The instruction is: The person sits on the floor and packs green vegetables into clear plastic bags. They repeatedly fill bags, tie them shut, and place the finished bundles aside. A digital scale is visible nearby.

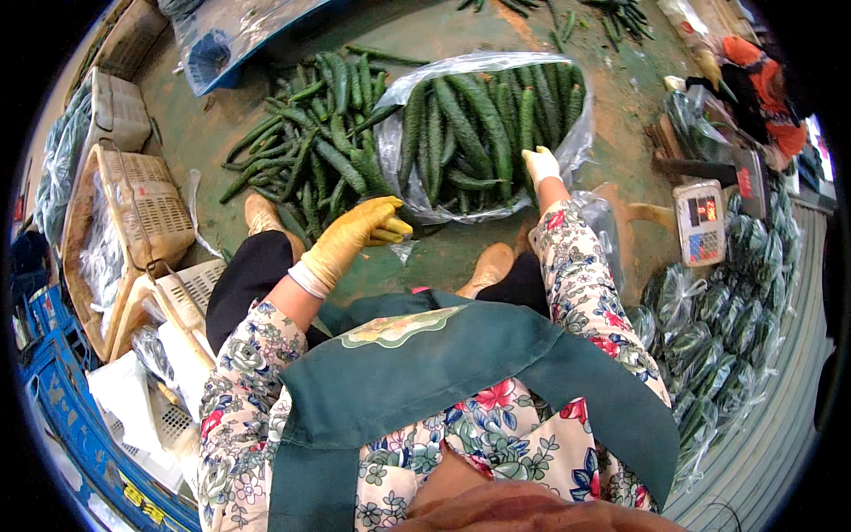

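Note:
A clear plastic bag (581, 146) lies wide open on the floor in front of me, packed with long dark green cucumbers (470, 120). My right hand (541, 166), in a pale glove, is closed at the bag's right side around the near end of a lighter cucumber (526, 120). In a yellow glove, my left hand (355, 235) hangs just outside the bag's near left edge with its fingers curled. Whatever is inside those fingers, if anything, is hidden. Beside the bag on the left spreads a loose heap of cucumbers (310, 133).
To the right, a digital scale (700, 222) stands by several filled plastic bags (727, 328). Another person's orange and black sleeve (767, 89) shows at the far right. Plastic crates (146, 208) line the left, near a blue metal frame (62, 381). A blue-edged board (239, 35) lies far left.

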The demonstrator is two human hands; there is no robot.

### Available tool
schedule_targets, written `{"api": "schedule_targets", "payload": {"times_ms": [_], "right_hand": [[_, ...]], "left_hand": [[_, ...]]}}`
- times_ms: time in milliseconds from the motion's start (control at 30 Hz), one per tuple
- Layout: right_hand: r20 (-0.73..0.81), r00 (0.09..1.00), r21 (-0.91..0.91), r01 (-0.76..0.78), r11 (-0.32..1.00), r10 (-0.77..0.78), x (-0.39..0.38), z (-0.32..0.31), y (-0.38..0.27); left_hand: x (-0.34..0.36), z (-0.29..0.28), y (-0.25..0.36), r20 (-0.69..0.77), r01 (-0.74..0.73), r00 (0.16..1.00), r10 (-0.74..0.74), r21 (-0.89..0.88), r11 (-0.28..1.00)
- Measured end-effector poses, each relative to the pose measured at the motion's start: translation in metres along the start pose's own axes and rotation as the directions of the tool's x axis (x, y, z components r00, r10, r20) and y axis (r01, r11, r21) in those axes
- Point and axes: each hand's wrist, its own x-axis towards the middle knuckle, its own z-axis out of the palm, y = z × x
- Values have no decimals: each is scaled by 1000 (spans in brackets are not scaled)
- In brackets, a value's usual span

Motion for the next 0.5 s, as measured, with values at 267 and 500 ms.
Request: {"api": "schedule_targets", "payload": {"times_ms": [267, 500], "right_hand": [[-53, 996, 220, 87, 972, -77, -14, 14, -8], [45, 944, 289, 300, 909, -326, -71, 20, -90]], "left_hand": [[-18, 0, 0, -44, -11, 999, 10, -35, 999], [-12, 12, -1, 20, 6, 1000, -6, 1, 1000]]}}
